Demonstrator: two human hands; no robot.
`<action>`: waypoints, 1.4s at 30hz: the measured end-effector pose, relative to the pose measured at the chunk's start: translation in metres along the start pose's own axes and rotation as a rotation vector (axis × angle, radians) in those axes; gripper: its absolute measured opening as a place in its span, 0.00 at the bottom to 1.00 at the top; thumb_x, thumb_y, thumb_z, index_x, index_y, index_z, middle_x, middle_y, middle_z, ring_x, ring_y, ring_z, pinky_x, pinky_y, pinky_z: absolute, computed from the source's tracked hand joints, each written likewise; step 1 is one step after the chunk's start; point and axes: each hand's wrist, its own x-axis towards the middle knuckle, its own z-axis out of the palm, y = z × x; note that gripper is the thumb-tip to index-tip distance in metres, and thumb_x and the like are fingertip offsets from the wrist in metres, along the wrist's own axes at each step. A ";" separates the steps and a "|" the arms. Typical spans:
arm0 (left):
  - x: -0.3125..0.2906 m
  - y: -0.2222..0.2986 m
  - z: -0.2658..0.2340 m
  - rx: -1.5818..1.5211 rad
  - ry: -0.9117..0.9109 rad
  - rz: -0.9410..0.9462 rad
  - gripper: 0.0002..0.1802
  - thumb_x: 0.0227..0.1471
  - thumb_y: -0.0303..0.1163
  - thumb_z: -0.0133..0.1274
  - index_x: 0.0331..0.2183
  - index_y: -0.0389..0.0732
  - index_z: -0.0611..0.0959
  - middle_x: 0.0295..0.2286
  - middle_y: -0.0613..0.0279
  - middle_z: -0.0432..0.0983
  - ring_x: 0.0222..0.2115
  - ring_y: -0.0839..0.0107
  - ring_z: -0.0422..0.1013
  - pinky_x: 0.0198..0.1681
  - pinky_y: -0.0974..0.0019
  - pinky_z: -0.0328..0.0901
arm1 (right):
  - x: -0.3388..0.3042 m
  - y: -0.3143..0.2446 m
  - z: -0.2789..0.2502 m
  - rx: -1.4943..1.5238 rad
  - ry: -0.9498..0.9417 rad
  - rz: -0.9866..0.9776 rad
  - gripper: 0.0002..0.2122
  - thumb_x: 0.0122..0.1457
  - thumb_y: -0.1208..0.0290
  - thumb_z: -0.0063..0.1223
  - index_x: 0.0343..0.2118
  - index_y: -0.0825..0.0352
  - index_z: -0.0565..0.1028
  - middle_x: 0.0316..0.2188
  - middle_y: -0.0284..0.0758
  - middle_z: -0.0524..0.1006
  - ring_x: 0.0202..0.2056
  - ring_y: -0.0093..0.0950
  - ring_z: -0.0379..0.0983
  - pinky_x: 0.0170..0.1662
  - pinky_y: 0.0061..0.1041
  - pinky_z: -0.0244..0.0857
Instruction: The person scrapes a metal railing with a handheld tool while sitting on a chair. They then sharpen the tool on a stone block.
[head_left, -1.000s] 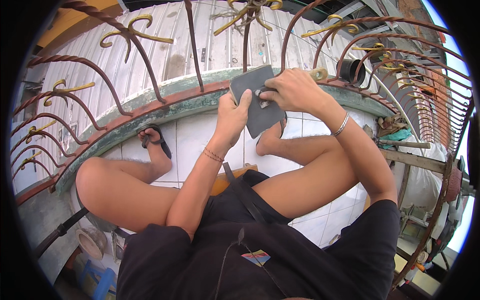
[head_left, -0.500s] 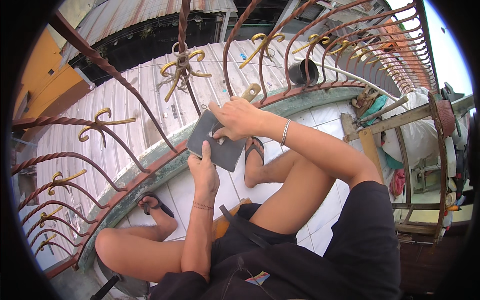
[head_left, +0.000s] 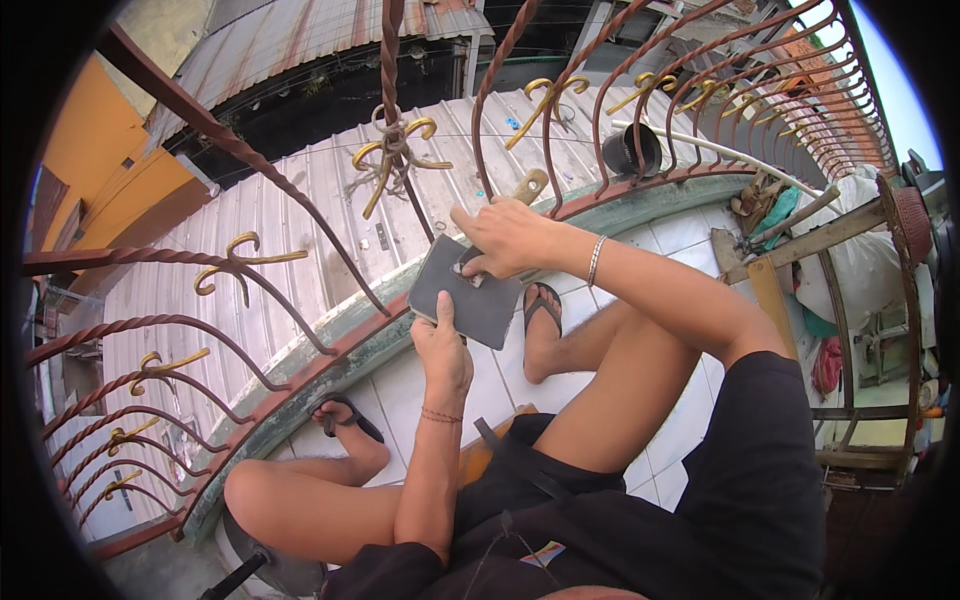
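Note:
A flat, dark grey rectangular plate (head_left: 470, 300) with rounded corners is held tilted above the floor between my feet. My left hand (head_left: 442, 350) is closed on its lower left edge, thumb on top. On the plate's face, my right hand (head_left: 505, 240) pinches a small pale scrap (head_left: 468, 271), with the index finger stretched out. Just beyond my right knuckles sticks out a wooden handle (head_left: 531, 184) with a hole in its end. My hand hides whether handle and plate join.
A low green ledge (head_left: 365, 352) carries a red-brown twisted railing (head_left: 270, 170) with gold scrolls. A black pot (head_left: 632, 150) lies by the railing. A wooden frame (head_left: 815, 243), sacks and clutter stand at right. A black-handled round pan (head_left: 275, 570) sits at lower left.
The whole scene has shifted slightly right and down in the picture. Both hands keep hold of the plate and the scrap, in nearly the same pose.

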 end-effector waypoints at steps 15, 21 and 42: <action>-0.001 -0.007 0.000 -0.002 0.006 -0.021 0.15 0.66 0.33 0.50 0.47 0.30 0.77 0.43 0.59 0.78 0.39 0.76 0.73 0.45 0.69 0.68 | -0.004 -0.002 0.005 0.014 0.018 -0.021 0.31 0.51 0.51 0.65 0.44 0.75 0.66 0.23 0.46 0.78 0.31 0.46 0.78 0.37 0.41 0.67; 0.004 -0.004 -0.013 0.070 0.010 -0.019 0.15 0.65 0.31 0.49 0.48 0.30 0.76 0.44 0.57 0.77 0.43 0.72 0.74 0.49 0.65 0.69 | -0.004 0.004 0.010 -0.066 0.086 -0.045 0.29 0.52 0.52 0.64 0.44 0.72 0.66 0.23 0.46 0.78 0.31 0.46 0.78 0.37 0.40 0.67; 0.004 0.015 -0.010 0.092 -0.055 0.032 0.15 0.66 0.32 0.48 0.49 0.31 0.76 0.45 0.56 0.77 0.43 0.69 0.75 0.48 0.64 0.70 | -0.005 -0.002 0.016 0.022 0.218 -0.136 0.29 0.49 0.55 0.67 0.43 0.71 0.64 0.20 0.44 0.74 0.28 0.47 0.73 0.38 0.40 0.63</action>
